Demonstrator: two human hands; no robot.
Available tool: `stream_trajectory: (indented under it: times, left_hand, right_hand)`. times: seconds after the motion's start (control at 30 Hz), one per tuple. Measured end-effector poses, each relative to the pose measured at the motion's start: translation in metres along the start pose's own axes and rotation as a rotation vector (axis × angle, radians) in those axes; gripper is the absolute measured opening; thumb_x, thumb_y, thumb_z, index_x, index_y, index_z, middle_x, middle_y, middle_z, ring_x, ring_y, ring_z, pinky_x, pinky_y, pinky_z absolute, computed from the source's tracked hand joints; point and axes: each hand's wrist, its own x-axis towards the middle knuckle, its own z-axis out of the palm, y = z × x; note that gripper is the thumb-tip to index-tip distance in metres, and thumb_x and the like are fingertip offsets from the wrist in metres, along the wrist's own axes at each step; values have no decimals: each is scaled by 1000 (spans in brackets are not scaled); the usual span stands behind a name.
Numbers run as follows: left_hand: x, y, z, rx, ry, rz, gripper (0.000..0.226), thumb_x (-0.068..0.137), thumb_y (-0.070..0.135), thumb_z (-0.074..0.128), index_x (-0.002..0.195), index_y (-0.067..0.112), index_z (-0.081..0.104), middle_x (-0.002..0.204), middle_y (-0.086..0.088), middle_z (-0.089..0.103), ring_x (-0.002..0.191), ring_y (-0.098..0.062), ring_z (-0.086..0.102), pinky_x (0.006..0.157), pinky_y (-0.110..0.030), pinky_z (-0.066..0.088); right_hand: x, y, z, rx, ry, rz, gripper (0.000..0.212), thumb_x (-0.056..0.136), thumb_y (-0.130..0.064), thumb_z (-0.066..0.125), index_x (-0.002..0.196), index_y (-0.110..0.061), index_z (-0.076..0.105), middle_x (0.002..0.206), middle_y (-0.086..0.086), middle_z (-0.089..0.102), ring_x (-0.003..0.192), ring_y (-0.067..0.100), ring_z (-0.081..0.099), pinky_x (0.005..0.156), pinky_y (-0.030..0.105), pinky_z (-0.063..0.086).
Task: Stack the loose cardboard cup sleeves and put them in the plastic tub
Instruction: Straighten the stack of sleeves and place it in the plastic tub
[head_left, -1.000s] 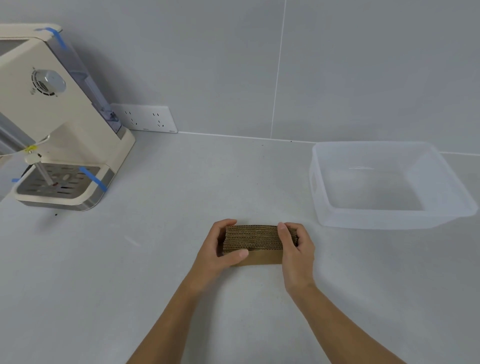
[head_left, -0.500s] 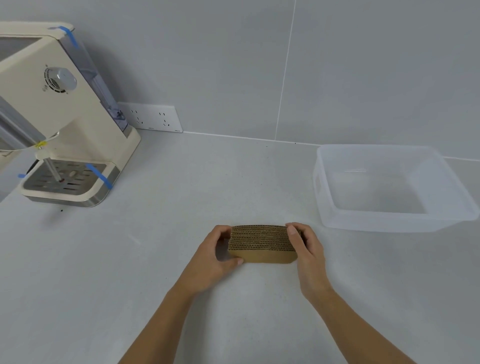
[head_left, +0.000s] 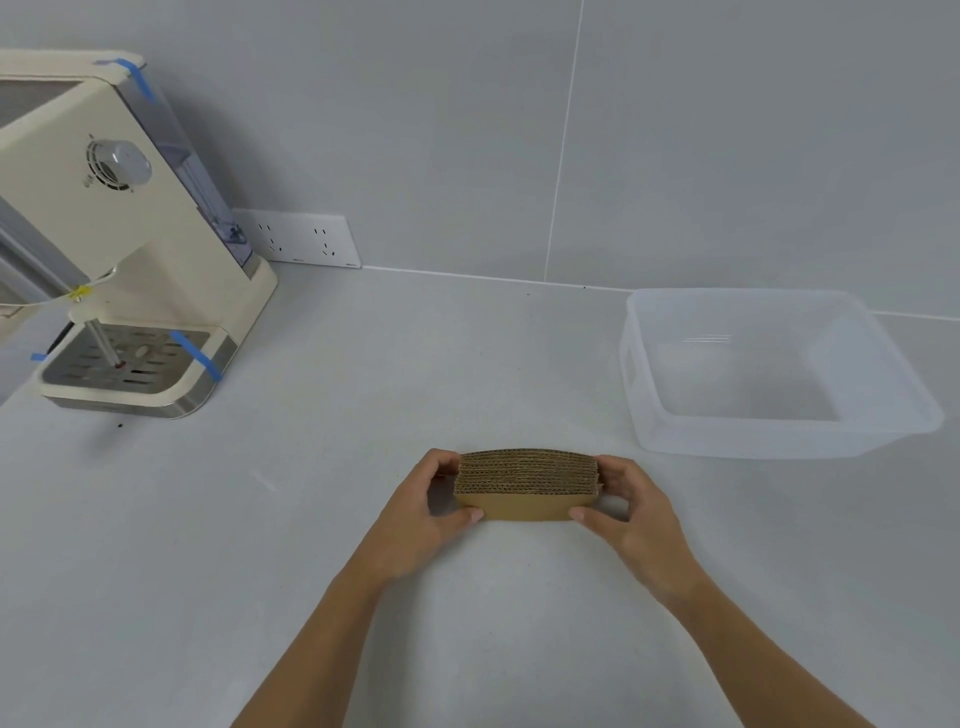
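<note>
A neat stack of brown corrugated cardboard cup sleeves (head_left: 525, 480) stands on its edge on the grey counter, near the middle front. My left hand (head_left: 426, 512) grips its left end, thumb in front and fingers behind. My right hand (head_left: 631, 512) grips its right end the same way. The clear plastic tub (head_left: 644, 415) sits to the right and a little farther back, apart from the stack, with nothing in it.
A cream coffee machine (head_left: 130, 249) with blue tape strips stands at the back left. A white wall socket (head_left: 306, 239) sits low on the grey tiled wall. The grey counter (head_left: 337, 467) stretches between the machine and the tub.
Both hands have slid outward to the ends of the stack, with the thumbs now on its front face. The stack looks more squared up. The view has shifted slightly.
</note>
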Motion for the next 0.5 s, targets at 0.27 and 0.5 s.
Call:
stream_trajectory:
  times: [0.27, 0.5]
  left_hand:
    - [-1, 28, -5, -147, 68, 47, 44, 63, 31, 74, 104, 23, 59, 106, 8, 67, 105, -13, 59, 98, -39, 46]
    - [27, 99, 7, -304, 83, 181, 47, 59, 33, 73, 102, 22, 60, 95, 13, 68, 94, -9, 63, 75, -25, 52]
  right_hand:
    - [-2, -32, -6, 64, 87, -103, 41, 69, -10, 78, 96, -31, 55, 93, -11, 67, 91, -3, 59, 88, 25, 41]
    - [9, -81, -42, 328, 159, -234, 42, 58, -15, 74, 95, -22, 57, 84, -12, 72, 80, 11, 64, 70, 24, 51]
